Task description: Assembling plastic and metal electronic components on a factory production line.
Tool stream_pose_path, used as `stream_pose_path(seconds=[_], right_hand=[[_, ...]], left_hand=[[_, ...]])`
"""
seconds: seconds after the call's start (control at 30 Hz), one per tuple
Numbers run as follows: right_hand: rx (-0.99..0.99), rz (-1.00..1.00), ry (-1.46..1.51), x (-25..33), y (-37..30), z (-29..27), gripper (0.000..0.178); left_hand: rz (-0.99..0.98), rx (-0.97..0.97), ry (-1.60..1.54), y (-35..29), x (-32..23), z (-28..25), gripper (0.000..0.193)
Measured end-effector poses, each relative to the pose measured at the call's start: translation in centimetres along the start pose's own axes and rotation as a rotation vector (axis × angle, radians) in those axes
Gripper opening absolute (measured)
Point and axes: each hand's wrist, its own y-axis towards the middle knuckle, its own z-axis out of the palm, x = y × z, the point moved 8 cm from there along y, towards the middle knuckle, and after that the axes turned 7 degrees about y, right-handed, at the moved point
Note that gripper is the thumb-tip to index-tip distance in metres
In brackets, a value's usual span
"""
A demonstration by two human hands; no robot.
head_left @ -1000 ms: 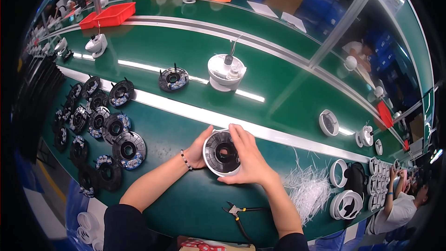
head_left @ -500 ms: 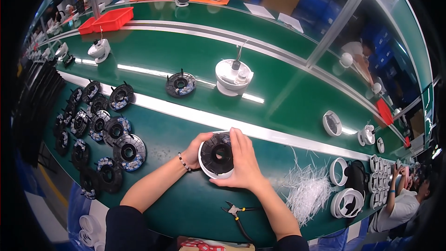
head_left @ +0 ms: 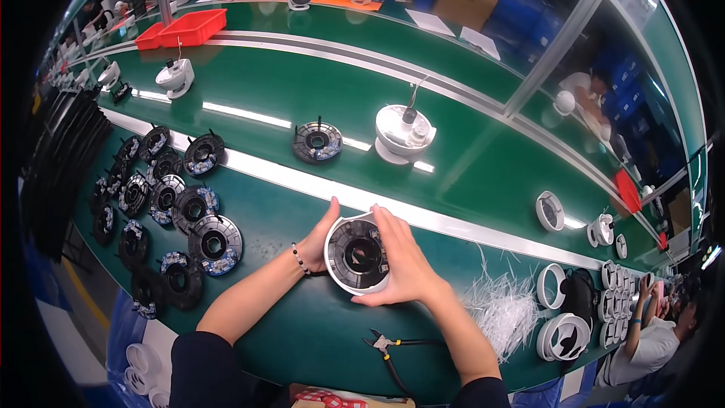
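Note:
In front of me, above the table, is a white round housing [head_left: 332, 276] with a black ribbed disc [head_left: 349, 242] inside it, a round hole at the disc's middle. My right hand [head_left: 408, 261] grips the right side, its fingers over the upper rim and thumb under the lower edge. Against the left side rests my left hand [head_left: 313, 245], thumb raised off the rim and its other fingers mostly hidden behind the housing. Yellow-and-black cutting pliers [head_left: 387, 344] lie open on the table below.
Several black discs with blue circuit boards [head_left: 215, 244] crowd the left. White strips [head_left: 502, 313] are heaped at right, beside white rings [head_left: 551, 287]. Beyond a metal rail, the green belt carries a black disc [head_left: 317, 142] and a white device [head_left: 404, 132]. Co-workers sit farther off.
My left thumb has lifted off the rim and points up. The housing now faces me more fully, showing more of the disc. The items on the belt have shifted right.

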Motion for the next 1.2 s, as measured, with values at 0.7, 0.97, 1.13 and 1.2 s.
stream_pose_path(seconds=[0.7, 0.97, 1.13, 1.2], right_hand=[[-0.421, 0.200, -0.165, -0.9, -1.6, 1.2, 0.116], [-0.482, 0.047, -0.218, 0.6, -0.4, 0.0, 0.114], [-0.414, 0.198, -0.214, 0.2, 0.8, 0.3, 0.115], [-0.393, 0.231, -0.246, 0.0, 1.0, 0.8, 0.114]], left_hand=[[0.109, -0.028, 0.143, -0.1, -0.8, -0.2, 0.059], [0.246, -0.061, -0.208, -0.5, -1.0, 0.3, 0.080], [0.290, 0.009, -0.314, -0.3, -1.1, -0.2, 0.078], [0.304, 0.011, -0.315, -0.4, -1.2, -0.4, 0.077]])
